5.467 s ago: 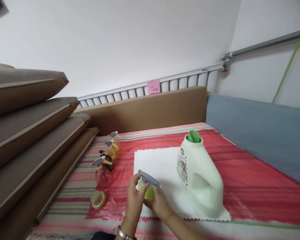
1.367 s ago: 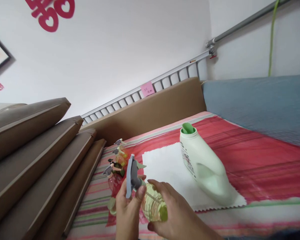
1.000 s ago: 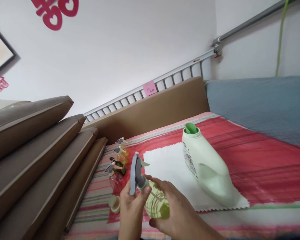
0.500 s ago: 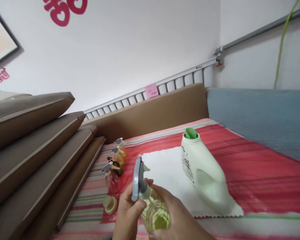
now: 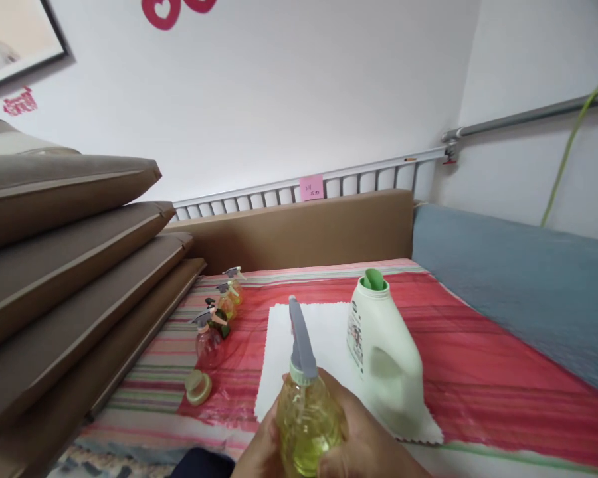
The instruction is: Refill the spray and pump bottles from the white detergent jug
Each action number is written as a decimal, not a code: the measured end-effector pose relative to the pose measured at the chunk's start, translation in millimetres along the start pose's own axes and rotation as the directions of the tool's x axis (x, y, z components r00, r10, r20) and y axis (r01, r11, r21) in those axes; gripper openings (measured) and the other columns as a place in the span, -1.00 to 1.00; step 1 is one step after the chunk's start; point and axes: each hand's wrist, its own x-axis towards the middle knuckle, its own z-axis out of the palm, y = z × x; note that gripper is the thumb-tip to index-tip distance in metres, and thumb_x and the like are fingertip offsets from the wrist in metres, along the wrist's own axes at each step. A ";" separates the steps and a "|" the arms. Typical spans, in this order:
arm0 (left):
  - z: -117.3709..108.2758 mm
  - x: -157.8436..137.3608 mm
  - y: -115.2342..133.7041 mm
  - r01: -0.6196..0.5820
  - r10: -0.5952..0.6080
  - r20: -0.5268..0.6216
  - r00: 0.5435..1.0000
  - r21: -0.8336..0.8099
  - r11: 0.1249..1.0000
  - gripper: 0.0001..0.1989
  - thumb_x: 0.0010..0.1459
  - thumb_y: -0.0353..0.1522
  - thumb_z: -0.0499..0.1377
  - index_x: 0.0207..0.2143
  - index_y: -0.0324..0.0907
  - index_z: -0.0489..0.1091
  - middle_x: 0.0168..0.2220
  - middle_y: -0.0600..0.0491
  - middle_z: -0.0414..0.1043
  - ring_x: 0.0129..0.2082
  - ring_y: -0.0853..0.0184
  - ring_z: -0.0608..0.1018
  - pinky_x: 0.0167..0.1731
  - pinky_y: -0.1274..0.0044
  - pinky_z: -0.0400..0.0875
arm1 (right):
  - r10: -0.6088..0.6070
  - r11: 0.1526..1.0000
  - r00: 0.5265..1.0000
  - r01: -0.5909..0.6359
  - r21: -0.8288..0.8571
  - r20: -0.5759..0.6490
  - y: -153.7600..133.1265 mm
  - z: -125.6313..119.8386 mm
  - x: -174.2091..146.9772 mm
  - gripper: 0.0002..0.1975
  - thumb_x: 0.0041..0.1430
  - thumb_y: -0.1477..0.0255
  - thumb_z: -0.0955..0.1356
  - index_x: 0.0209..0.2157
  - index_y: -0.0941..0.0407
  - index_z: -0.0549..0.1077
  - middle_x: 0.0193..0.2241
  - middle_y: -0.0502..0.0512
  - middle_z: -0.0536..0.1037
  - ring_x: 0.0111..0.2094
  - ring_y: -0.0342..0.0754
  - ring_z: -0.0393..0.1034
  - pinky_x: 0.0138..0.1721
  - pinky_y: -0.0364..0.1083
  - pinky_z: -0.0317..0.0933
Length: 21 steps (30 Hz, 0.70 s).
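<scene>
A clear spray bottle (image 5: 309, 415) with yellow liquid and a grey trigger head is held up near the bottom middle. My right hand (image 5: 366, 435) is wrapped round its right side, thumb low on the front. My left hand (image 5: 260, 446) grips the left side, its fingers partly hidden behind the bottle. Beyond it, a white scalloped sheet (image 5: 279, 345) lies on the striped cloth. On that sheet stands a pale green jug (image 5: 393, 358), uncapped, with a green spout in its neck.
Several other spray bottles stand in a row at the left, the nearest a pink one (image 5: 209, 346). In front of them lies a round pale green cap (image 5: 198, 387). Stacked brown cushions (image 5: 80, 279) rise at the far left. A brown padded board (image 5: 299, 232) runs along the back.
The spray bottle has turned, so its trigger head now points away from me. My left hand has moved from the head down to the bottle's side. The view has shifted.
</scene>
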 end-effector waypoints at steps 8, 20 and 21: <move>6.9 8.8 4.3 -0.207 0.207 0.010 0.978 0.046 0.977 -0.03 -0.49 -0.03 0.47 0.06 -0.11 0.37 -0.05 -0.17 0.48 0.05 -0.10 0.42 0.02 0.24 0.29 | -0.120 0.947 0.981 0.066 -0.313 -0.154 -30.9 -13.2 -11.2 -0.24 -0.10 0.04 0.46 0.14 -0.03 0.25 0.10 0.15 0.38 0.19 0.16 0.14 0.14 0.11 0.08; 0.8 17.1 -11.6 -0.361 0.387 -0.109 0.916 0.205 0.910 -0.06 -0.56 -0.13 0.50 0.00 -0.16 0.39 0.00 -0.22 0.45 0.03 -0.11 0.44 0.05 0.18 0.29 | -0.258 0.878 0.867 0.026 -0.479 -0.427 -33.9 3.4 -6.8 -0.59 0.07 0.04 0.35 -0.19 0.05 0.48 -0.15 0.16 0.56 -0.11 0.13 0.40 -0.03 0.11 0.23; 1.1 15.9 -11.2 -0.368 0.399 -0.127 0.908 0.211 0.905 -0.05 -0.57 -0.15 0.50 0.00 -0.17 0.39 0.00 -0.22 0.45 0.03 -0.12 0.44 0.04 0.18 0.30 | -0.262 0.884 0.860 0.031 -0.467 -0.438 -32.2 5.0 -5.3 -0.59 0.06 0.04 0.35 -0.19 0.05 0.48 -0.15 0.16 0.55 -0.11 0.13 0.40 -0.03 0.11 0.23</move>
